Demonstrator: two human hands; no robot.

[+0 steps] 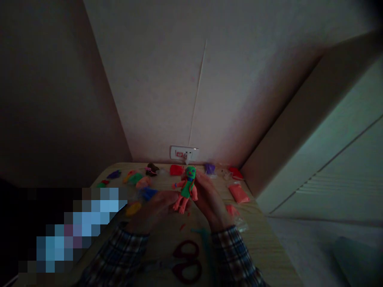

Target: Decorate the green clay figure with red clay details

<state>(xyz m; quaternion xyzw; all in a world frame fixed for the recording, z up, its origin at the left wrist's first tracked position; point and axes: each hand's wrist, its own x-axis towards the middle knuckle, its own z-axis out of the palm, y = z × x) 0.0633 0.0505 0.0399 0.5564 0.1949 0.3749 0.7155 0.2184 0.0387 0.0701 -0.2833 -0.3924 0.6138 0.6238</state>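
Observation:
A small modelling-clay figure [187, 189] is held upright above the table. It has a green head and green body, with salmon-pink arms and legs. My left hand [164, 202] closes on it from the left, near the legs, and its fingertips are partly hidden behind the figure. From the right and behind, my right hand [207, 195] supports the figure's back and side, with most of its fingers out of sight. Below the hands lie scissors [188, 261] with dark red handles and a thin teal tool [205, 239]. Small reddish clay bits [182, 227] are on the tabletop.
Lumps and packets of coloured clay ring the wooden table [254, 247], among them a red packet [177, 170], a purple packet [210, 169], a salmon packet [239, 193] and a yellow lump [133, 208]. A wall socket [184, 153] with a plug sits behind.

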